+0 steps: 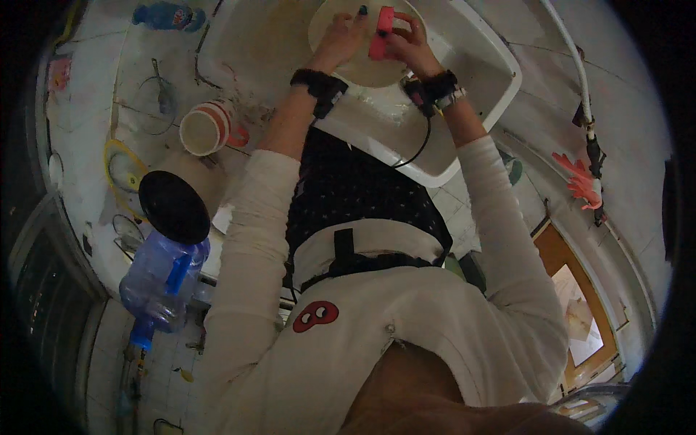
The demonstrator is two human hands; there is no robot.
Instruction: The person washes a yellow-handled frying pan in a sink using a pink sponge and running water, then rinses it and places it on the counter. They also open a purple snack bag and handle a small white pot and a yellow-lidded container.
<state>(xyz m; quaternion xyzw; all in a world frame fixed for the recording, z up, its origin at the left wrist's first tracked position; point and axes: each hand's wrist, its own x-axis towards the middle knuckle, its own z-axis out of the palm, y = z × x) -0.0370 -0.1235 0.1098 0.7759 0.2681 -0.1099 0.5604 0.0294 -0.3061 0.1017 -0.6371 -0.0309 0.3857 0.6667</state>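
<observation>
My right hand (405, 43) grips a pink-red block (383, 33), possibly a sponge, over a round pale basin (375, 76). Beside it, at the left, my left hand (342, 41) is held over the same basin with its fingers apart and nothing seen in it. The basin stands inside a large white sink (435, 179). Both wrists wear black bands with small devices, and a dark cable hangs from the right one. The bottom of the basin is too dim to make out.
Left of the sink stand a red-and-white striped mug (204, 130), a blue bottle (168, 16) and a black round lid or pan (174, 207). Below them lies a large clear-blue plastic jug (157, 283). A pink rubber glove (582, 182) hangs by a white hose (579, 70) at the right.
</observation>
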